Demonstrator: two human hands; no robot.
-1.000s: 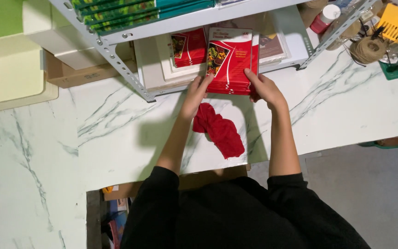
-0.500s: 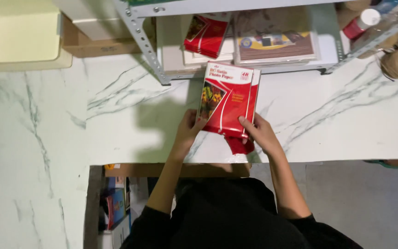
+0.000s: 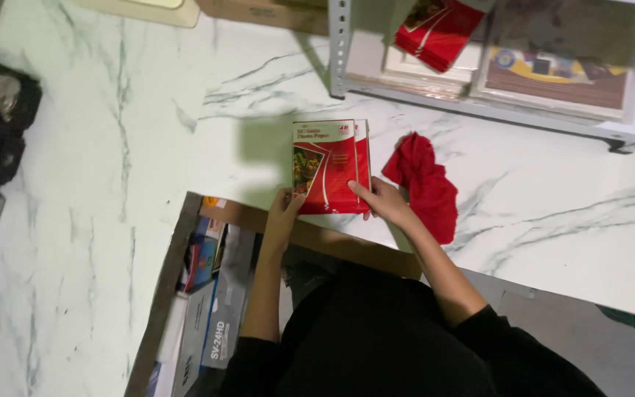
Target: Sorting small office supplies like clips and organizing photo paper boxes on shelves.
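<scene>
**A:** Start close in. What are the hands doing?

**B:** Both are on the red packs of photo paper [image 3: 330, 166], a small stack lying flat on the white marble counter [image 3: 112, 184] right at its near edge. The left hand [image 3: 285, 208] pinches the stack's lower left corner, thumb on top. The right hand [image 3: 381, 201] lies over the lower right corner, fingers closed on the edge.

**A:** So where is the risk?

**B:** At that edge, I'd say. The stack's bottom sits almost flush with the counter's lip, and below is a gap with boxes [image 3: 214, 316] stored underneath. The grip is only at the corners; if the glossy packs slide against each other, one could slip off and drop down there.

**A:** Anything beside it?

**B:** A crumpled red cloth [image 3: 424, 185] lies just right of the stack, touching the right wrist or very near it. A sweep of that forearm could drag it over the lip as well.

**A:** And farther back?

**B:** A grey metal shelf [image 3: 479, 110] stands on the counter, holding another red pack [image 3: 439, 31] tilted on a pile of flat white boxes [image 3: 413, 70]. That one looks loosely perched; a bump to the shelf post might tip it out.
</scene>
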